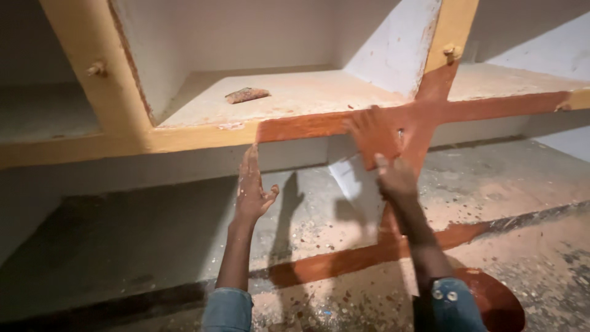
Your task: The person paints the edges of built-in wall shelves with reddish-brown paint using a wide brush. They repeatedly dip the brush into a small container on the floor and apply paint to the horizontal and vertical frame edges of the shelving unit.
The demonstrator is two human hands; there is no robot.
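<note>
Shelf unit, wood frame, seen from a low stance; entries run left to right.

1. Left upright: bare yellow wood, a peg sticking out near the top. No stain on it.
2. Shelf edge: yellow up to about the middle, red-brown from there rightward. The colour boundary sits just above the left hand.
3. Scrap: small stained piece lying loose on the upper shelf board, well apart from both hands.
4. Left hand: open, fingers straight up, fingertips touching the underside of the shelf edge at the colour boundary. It holds nothing; it looks to be bracing.
5. Pad: flat red-brown piece, cloth or paper I cannot tell, pressed against the shelf edge just left of the right upright.
6. Right hand: closed on the pad's lower edge, pushing it to the wood.
7. Right upright: stained below, yellow above, with a peg.
8. Dish: red-brown, on the floor by the right sleeve.

Judgement: staining of the frame is about half done. The yellow stretch leftward wants the pad next, with steady pressure along the edge.
</note>
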